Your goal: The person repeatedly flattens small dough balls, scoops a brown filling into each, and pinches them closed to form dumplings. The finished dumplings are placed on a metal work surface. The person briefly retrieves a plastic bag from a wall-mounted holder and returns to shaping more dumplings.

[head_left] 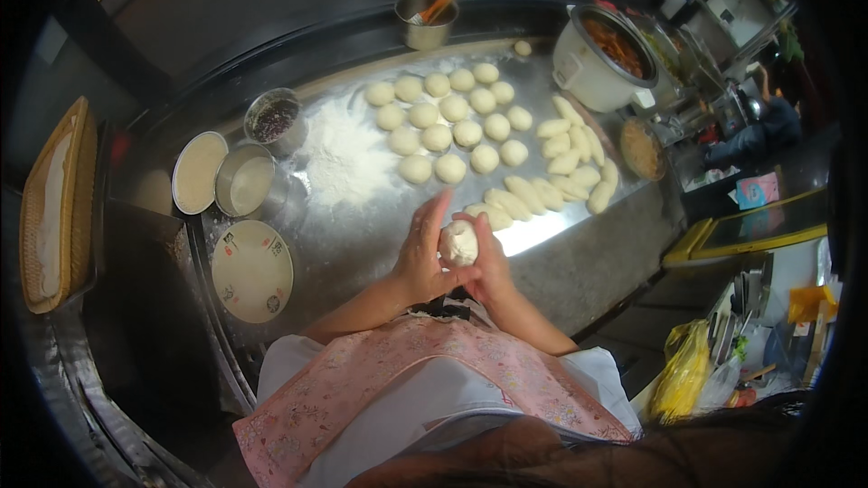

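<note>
Between my two hands, above the near edge of the metal worktop, is a ball of dough with a creased surface. My left hand cups it from the left, fingers pointing up and away. On the other side my right hand holds it with curled fingers. Beyond them, round dough balls lie in rough rows on the floured metal. Elongated dough pieces are grouped to their right. A heap of white flour spreads to the left of the balls.
Metal containers, a bowl of pale grains or powder and a patterned plate stand left. A pot with a brush is at the far edge. Right are a white cooker of reddish food and a dish. Another person is far right.
</note>
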`<state>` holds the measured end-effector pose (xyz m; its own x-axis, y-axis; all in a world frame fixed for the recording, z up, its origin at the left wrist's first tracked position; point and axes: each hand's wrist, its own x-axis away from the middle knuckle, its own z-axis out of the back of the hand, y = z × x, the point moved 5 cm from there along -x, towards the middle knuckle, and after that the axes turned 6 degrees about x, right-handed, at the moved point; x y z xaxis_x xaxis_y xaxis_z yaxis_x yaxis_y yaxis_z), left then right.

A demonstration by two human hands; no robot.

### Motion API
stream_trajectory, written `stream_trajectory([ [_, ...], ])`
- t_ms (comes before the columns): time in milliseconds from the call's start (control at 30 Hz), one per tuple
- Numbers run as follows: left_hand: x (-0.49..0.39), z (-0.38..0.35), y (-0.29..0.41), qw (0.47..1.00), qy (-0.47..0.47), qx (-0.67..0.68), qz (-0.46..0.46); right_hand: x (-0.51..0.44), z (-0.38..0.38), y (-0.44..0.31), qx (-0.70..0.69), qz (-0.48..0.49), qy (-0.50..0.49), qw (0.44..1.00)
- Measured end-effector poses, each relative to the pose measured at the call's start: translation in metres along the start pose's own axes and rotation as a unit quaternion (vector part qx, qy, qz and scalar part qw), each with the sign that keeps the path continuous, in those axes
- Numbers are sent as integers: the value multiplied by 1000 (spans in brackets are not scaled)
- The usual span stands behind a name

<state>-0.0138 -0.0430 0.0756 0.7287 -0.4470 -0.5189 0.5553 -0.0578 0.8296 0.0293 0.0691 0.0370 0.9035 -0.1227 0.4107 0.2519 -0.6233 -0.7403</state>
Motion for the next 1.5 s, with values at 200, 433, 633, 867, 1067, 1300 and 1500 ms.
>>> stream_trajectory([
  [200, 4, -21, -16, 955, 44, 265, 128, 6, 3, -13, 231, 213, 69, 947],
  [433, 5, -61, -37, 673, 49, 659, 331, 24, -14, -52, 658, 477, -55, 581],
  [633, -10, -97, -62, 558, 55, 730, 390, -22, 34, -66, 264, 169, -123, 942],
  [867, -31, -152, -99, 671, 61, 636, 378, -37, 61, -66, 602, 433, -8, 671],
  [1067, -49, -161, -128, 567, 66, 735, 365, -90, 138, -93, 253, 174, -149, 940],
  [1300, -56, -172, -161, 581, 106, 661, 464, -255, 255, -180, 799, 267, 148, 518],
  [1500, -72, -197, -151, 512, 33, 761, 398, -351, 317, -197, 831, 170, 27, 529],
])
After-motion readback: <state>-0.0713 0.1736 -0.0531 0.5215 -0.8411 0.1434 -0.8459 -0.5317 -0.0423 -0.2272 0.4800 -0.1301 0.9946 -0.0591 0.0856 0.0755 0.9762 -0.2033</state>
